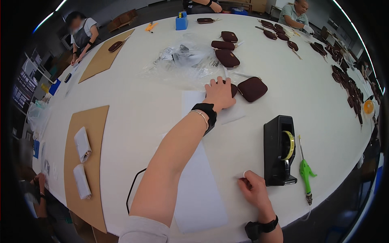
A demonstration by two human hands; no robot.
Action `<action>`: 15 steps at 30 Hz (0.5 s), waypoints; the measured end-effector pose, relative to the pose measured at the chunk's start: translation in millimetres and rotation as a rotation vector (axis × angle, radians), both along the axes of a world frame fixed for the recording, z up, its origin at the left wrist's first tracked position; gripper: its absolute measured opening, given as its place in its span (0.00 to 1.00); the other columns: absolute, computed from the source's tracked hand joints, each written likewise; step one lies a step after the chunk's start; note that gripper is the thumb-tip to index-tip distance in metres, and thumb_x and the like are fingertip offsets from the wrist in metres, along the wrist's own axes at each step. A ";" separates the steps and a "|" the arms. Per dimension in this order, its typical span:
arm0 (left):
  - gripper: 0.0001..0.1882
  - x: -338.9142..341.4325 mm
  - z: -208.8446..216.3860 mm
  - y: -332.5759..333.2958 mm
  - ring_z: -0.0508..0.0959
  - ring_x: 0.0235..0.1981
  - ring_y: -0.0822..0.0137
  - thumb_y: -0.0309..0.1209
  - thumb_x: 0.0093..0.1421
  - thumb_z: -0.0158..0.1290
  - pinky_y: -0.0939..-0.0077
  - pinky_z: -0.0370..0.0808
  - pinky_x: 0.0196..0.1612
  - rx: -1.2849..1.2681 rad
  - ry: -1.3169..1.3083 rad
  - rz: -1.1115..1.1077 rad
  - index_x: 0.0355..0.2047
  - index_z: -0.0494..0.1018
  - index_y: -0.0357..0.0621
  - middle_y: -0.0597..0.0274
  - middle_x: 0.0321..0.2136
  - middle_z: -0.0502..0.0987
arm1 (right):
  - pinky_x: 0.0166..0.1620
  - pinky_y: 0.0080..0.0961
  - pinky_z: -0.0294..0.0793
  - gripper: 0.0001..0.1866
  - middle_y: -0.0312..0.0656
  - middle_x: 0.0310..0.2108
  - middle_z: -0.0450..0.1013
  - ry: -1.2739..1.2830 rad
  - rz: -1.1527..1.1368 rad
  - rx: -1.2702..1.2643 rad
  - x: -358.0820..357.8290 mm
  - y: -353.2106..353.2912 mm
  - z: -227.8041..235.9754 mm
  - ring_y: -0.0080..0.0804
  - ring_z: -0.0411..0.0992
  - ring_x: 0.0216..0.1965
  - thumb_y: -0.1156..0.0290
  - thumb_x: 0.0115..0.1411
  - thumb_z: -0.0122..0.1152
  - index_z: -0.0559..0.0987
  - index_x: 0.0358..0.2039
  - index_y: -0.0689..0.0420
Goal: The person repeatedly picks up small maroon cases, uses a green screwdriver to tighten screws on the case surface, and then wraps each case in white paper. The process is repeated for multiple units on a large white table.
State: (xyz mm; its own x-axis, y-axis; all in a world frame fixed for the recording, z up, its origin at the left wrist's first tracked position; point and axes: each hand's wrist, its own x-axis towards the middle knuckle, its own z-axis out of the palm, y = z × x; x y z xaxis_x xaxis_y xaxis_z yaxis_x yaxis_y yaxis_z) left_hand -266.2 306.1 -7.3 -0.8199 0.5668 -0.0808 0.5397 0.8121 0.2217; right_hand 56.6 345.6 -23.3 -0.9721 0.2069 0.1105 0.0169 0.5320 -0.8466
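Observation:
My left hand [219, 95] reaches across the table, its fingers bent over a small dark maroon zip pouch [234, 90] and mostly covering it. Right beside that lies a larger maroon pouch [253, 89], flat, with a pale strip at its zip. Under my left forearm stretches a long sheet of white paper [200, 190]. My right hand [254, 190] rests low near the table's front, fingers curled in, with something small and pale at the fingertips that is too faint to name. Just right of it stands a black tape dispenser [275, 150] with a yellow-edged roll.
A green air blow gun [306, 174] lies beside the dispenser. Crumpled clear plastic bags [182, 60] and more maroon pouches [227, 58] sit farther back. Two white wrapped bundles [82, 182] lie on cardboard [95, 162] at left. Several people work around the table.

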 end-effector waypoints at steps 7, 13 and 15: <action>0.35 36.9 69.1 -64.5 0.75 0.50 0.56 0.45 0.58 0.55 0.71 0.76 0.47 1.049 -1.031 -0.025 0.61 0.60 0.39 0.51 0.54 0.71 | 0.26 0.31 0.69 0.05 0.44 0.23 0.69 0.125 0.064 0.134 0.4 1.1 7.7 0.40 0.69 0.22 0.82 0.54 0.58 0.72 0.30 0.63; 0.42 143.4 48.0 -132.9 0.72 0.51 0.40 0.62 0.63 0.39 0.46 0.76 0.47 1.613 -1.955 -0.374 0.67 0.51 0.45 0.34 0.61 0.57 | 0.29 0.26 0.72 0.05 0.45 0.26 0.73 0.111 0.000 -0.120 44.1 -0.9 41.9 0.35 0.74 0.26 0.81 0.54 0.60 0.75 0.32 0.64; 0.45 182.4 37.5 -149.4 0.72 0.49 0.40 0.64 0.60 0.44 0.47 0.76 0.47 1.606 -2.045 -0.381 0.68 0.47 0.51 0.35 0.59 0.59 | 0.30 0.23 0.70 0.04 0.44 0.23 0.72 0.257 -0.135 -0.104 77.9 4.7 52.5 0.31 0.72 0.25 0.83 0.54 0.58 0.76 0.31 0.64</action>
State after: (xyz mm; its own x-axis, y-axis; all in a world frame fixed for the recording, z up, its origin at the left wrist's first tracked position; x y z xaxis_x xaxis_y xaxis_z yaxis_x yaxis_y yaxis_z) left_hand -83.7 156.7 30.2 -0.2787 0.9434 0.1795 -0.8792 -0.3259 0.3476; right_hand 134.5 350.3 29.1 -0.8782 0.3550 0.3205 -0.1402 0.4497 -0.8821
